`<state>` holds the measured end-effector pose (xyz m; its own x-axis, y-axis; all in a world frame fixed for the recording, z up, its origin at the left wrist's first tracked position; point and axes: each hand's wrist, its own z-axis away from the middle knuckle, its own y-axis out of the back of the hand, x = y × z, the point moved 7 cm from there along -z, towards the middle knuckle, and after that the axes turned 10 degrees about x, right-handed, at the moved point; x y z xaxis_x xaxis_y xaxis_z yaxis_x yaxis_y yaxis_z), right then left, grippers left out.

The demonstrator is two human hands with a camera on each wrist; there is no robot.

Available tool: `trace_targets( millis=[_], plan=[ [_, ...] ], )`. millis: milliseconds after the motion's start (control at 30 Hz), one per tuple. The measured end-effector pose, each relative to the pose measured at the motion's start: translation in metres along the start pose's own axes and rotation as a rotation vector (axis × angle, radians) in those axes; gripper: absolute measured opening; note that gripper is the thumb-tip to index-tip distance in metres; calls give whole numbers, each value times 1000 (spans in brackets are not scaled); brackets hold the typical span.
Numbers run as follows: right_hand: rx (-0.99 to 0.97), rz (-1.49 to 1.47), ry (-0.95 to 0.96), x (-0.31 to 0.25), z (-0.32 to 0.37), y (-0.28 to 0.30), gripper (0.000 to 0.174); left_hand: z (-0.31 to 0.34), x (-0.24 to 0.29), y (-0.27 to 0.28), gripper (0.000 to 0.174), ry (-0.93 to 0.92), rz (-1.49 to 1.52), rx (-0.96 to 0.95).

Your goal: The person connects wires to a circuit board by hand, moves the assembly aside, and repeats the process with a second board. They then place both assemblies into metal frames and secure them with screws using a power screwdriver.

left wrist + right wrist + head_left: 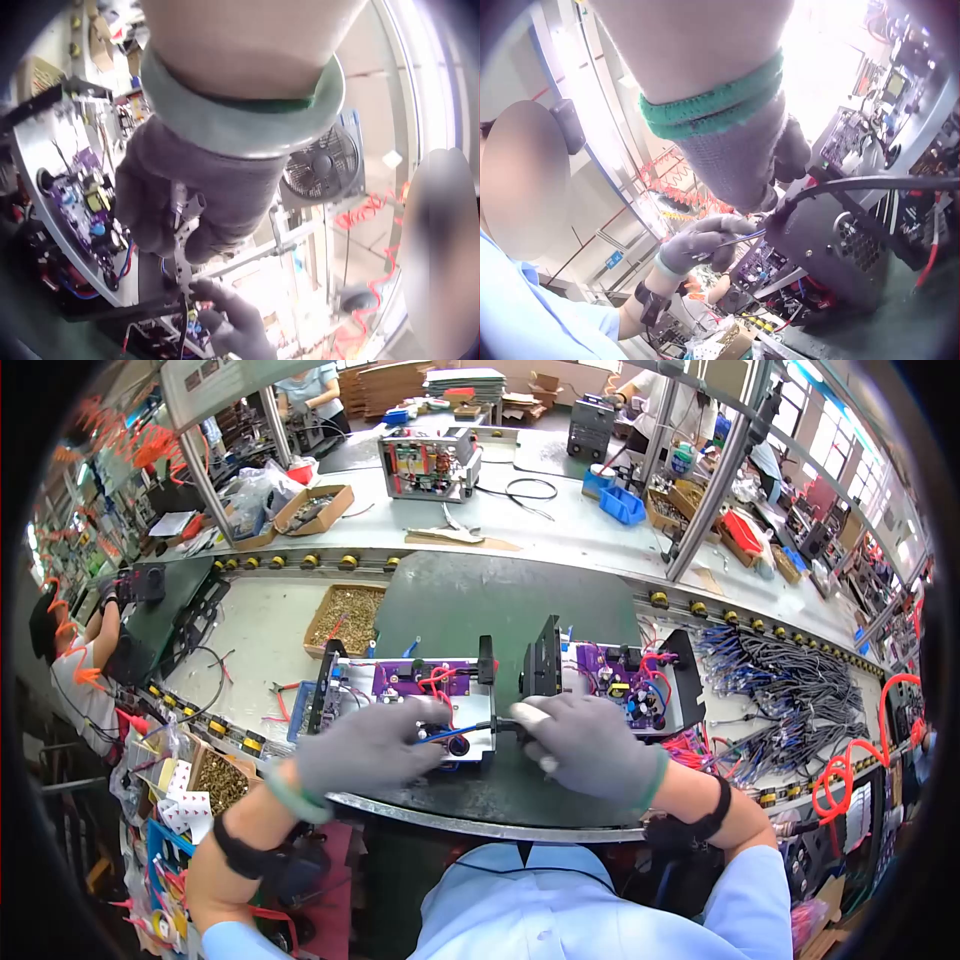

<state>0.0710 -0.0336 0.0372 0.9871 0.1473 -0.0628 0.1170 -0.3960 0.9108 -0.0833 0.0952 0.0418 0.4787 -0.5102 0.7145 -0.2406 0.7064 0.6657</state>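
Note:
Two hands in grey gloves meet over two open metal units with purple circuit boards. My left hand (375,745) is in front of the left unit (470,710), its fingers curled round blue and white wires (739,240). Between the hands runs a black cable (507,726), pinched by my right hand (590,750) in front of the right unit's black panel (541,660). In the left wrist view, a pale, silvery piece (182,259) shows at the fingers of my left hand (202,195); I cannot tell what it is. My right hand's fingertips are partly hidden.
A box of small brass-coloured parts (345,615) stands behind the left unit. Many grey cables (790,690) lie at the right. Red-handled pliers (283,690) are at the left. Across the back bench stand another unit (430,465) and blue bins (622,505).

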Motion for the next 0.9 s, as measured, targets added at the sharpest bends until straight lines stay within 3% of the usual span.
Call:
trace_targets(
  millis=[33,100,133,167,267,300,367,433,500,567,600,633,700,733,800,833,900],
  plan=[
    [74,-75,-4,0,1,12,44,13,-5,14,45,201,221,-70],
    [151,-165,-16,11,-2,26,39,15,-8,34,39,116,541,69],
    [148,-231,-53,16,-9,27,38,14,5,34,33,-46,861,172],
    [150,-291,-84,18,-17,27,38,9,5,24,33,-47,851,181],
    [318,-371,-97,16,-47,30,37,-10,8,21,20,-59,676,540],
    [404,-419,-117,15,-56,35,37,-18,8,23,17,-316,501,717],
    [479,-392,-110,10,-69,37,37,-21,28,24,16,-518,408,720],
    [661,-324,-63,3,-71,48,52,-28,33,21,16,-518,422,691],
    [622,-269,-10,-3,-71,45,54,-39,24,12,13,-337,499,574],
    [489,-113,40,-8,-70,26,52,-37,26,10,10,-328,463,630],
    [549,-114,64,-5,-69,27,39,-38,22,9,9,-298,464,629],
    [541,-125,61,-1,-68,24,39,-39,18,7,8,-266,466,628],
    [408,-28,46,7,-67,11,22,-40,13,7,7,-237,422,656],
    [446,-116,30,10,-67,10,13,-37,25,13,7,-393,176,747],
    [362,-139,-46,15,-67,-7,12,-39,35,14,5,-605,-241,833],
    [282,-157,-124,19,-66,-22,11,-42,30,16,5,-597,-236,833],
    [300,-102,-85,11,-62,-35,20,-67,13,-1,12,-396,-692,499]
  ],
)
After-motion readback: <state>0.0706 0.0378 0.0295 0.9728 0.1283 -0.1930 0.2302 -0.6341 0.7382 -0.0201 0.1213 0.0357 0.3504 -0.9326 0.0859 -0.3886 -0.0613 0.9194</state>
